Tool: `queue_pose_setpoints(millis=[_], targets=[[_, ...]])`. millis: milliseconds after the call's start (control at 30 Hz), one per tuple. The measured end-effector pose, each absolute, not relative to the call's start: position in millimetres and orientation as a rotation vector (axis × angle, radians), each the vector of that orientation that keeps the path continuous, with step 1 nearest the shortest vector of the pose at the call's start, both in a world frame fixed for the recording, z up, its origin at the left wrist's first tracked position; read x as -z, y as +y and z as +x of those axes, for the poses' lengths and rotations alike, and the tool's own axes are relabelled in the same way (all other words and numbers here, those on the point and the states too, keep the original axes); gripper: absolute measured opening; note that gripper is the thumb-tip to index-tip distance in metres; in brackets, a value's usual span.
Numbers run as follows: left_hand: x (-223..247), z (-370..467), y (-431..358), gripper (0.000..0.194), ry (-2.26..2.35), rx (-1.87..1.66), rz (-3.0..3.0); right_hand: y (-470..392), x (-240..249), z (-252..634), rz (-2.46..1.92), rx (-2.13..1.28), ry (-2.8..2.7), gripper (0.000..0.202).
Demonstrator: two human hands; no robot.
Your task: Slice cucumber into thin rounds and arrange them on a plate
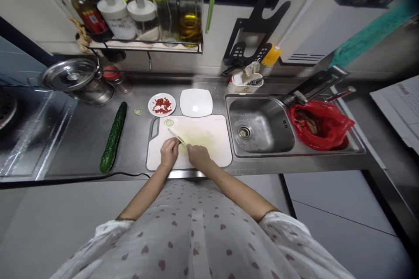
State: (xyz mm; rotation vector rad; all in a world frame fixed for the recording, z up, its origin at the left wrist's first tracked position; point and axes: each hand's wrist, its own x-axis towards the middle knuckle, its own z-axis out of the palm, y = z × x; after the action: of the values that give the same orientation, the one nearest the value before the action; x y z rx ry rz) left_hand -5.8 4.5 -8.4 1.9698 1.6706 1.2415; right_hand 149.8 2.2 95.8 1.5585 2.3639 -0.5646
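Observation:
My right hand (198, 157) is wrapped round the handle of a knife (176, 134), its blade pointing up and left over the white cutting board (209, 139). Beside the blade, my left hand (169, 152) is closed with its fingertips on the board; what it holds is hidden under the fingers. Thin pale green cucumber slices (169, 123) lie near the board's top left corner, just past the knife tip. A wet greenish stain spreads over the middle of the board. To the left, a whole dark green cucumber (113, 137) lies on the steel counter.
Behind the board stand a plate (151, 105) of chopped red pieces and a white square dish (196, 102). More slices (138, 112) lie on the counter. Right are the sink (262, 139) and a red plastic bag (327, 135); left, a steel pot (78, 80). A bottle rack (147, 47) hangs above.

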Motion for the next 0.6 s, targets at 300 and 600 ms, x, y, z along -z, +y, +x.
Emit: queue_pose_setpoints(millis=[300, 600], targets=[[7.7, -5.6, 4.3, 0.017, 1.675, -1.233, 1.984, 4.2, -92.1, 145.5, 1.583, 0.562, 2.369, 0.025], [9.7, -5.6, 5.6, 0.018, 1.699, -1.226, 1.966, 7.0, -94.6, 147.8, 1.545, 0.568, 2.357, 0.022]])
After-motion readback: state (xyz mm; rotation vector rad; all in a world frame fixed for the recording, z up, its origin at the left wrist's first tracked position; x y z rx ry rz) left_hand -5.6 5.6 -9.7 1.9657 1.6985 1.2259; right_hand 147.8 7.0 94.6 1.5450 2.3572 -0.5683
